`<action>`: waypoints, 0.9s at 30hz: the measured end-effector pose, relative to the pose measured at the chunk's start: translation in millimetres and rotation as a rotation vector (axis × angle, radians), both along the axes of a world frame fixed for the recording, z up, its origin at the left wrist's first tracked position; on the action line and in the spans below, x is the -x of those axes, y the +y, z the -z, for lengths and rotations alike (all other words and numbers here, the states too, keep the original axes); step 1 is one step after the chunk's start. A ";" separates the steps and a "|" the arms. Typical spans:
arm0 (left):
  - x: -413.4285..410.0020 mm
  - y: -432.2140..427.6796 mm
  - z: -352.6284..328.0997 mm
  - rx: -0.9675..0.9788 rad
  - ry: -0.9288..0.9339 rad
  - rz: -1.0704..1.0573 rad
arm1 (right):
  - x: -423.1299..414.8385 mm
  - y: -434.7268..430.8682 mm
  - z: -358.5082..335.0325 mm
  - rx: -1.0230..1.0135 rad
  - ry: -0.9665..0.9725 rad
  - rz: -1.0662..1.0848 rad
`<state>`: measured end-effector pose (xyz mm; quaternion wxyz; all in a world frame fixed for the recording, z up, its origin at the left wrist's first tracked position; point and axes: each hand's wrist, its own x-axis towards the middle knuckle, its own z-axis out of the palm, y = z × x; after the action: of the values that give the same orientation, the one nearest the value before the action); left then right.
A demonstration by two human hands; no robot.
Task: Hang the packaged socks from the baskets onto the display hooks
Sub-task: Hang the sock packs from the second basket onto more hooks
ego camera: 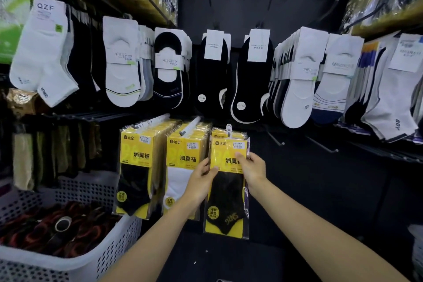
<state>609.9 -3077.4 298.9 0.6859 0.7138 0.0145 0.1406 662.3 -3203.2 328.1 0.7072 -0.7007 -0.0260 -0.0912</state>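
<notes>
— Yellow card inside clear film: the sock pack (226, 181) hangs at the tip of the third hook (229, 129), near the bottom middle of the display wall (320, 190). The left hand (202, 178) pinches its left edge, and the right hand (251, 168) pinches its right edge.

— What can go wrong?

— The pack probably sits only at the tip. If the hands let go too early, it can slide off and fall. A crooked push can tear the hole.

— And around it?

— Two full rows of yellow packs (183, 162) press at the left side. The white basket (96, 256) stands at the lower left corner. Bare hooks (321, 144) to the right are free.
</notes>
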 end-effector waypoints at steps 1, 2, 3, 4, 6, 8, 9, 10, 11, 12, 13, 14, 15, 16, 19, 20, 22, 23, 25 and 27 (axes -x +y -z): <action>-6.1 -0.7 1.9 -0.011 -0.002 -0.002 | -6.7 1.2 3.1 -0.010 0.025 0.014; -12.2 -1.2 4.0 -0.020 -0.003 -0.011 | -12.7 2.3 6.4 -0.025 0.050 0.021; -18.1 -1.8 6.1 -0.030 -0.003 -0.021 | -18.2 3.1 10.0 -0.041 0.075 0.025; -24.1 -2.4 8.3 -0.043 -0.002 -0.030 | -23.3 3.6 13.7 -0.053 0.101 0.029; -34.9 -2.9 12.7 -0.066 -0.003 -0.037 | -32.5 4.4 21.7 -0.063 0.145 0.044; -43.1 -2.7 16.9 -0.074 -0.011 -0.041 | -39.1 4.2 31.4 -0.050 0.169 0.068; -46.0 -2.5 18.9 -0.079 -0.010 -0.044 | -40.8 2.9 36.9 -0.032 0.171 0.081; -48.1 -2.3 21.3 -0.085 -0.005 -0.044 | -41.4 0.6 43.1 -0.011 0.172 0.093; -48.4 -2.0 24.1 -0.094 0.000 -0.043 | -40.3 -3.0 49.5 0.008 0.178 0.100; -47.6 -1.7 27.3 -0.106 0.006 -0.040 | -37.9 -7.6 55.9 0.020 0.189 0.102; -45.2 -1.6 31.2 -0.122 0.016 -0.038 | -34.4 -13.3 62.3 0.029 0.199 0.099; -41.6 -1.2 35.8 -0.136 0.030 -0.037 | -29.9 -19.4 68.6 0.044 0.204 0.090; -36.1 -0.7 41.5 -0.149 0.047 -0.031 | -23.2 -26.4 74.8 0.065 0.208 0.075; -29.3 -0.6 48.4 -0.160 0.061 -0.022 | -14.5 -33.7 80.7 0.085 0.214 0.053; 1.0 -0.6 77.1 -0.186 0.116 0.007 | 19.4 -57.4 100.8 0.132 0.260 -0.032; 13.4 -1.5 89.4 -0.192 0.145 0.019 | 32.5 -65.9 109.1 0.147 0.283 -0.058; 41.7 -5.8 117.9 -0.190 0.212 0.044 | 60.3 -83.7 128.9 0.194 0.341 -0.105; 55.9 -9.3 133.2 -0.187 0.246 0.057 | 74.1 -92.9 140.7 0.223 0.372 -0.122; 84.3 -19.0 166.9 -0.178 0.333 0.087 | 102.1 -110.3 167.8 0.267 0.453 -0.141; 112.0 -31.4 203.0 -0.151 0.426 0.111 | 128.4 -127.2 196.8 0.299 0.549 -0.151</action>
<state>497.9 -3108.8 95.9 0.6188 0.7763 0.1090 -0.0505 533.9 -3330.4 131.3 0.5816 -0.7914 0.1007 0.1589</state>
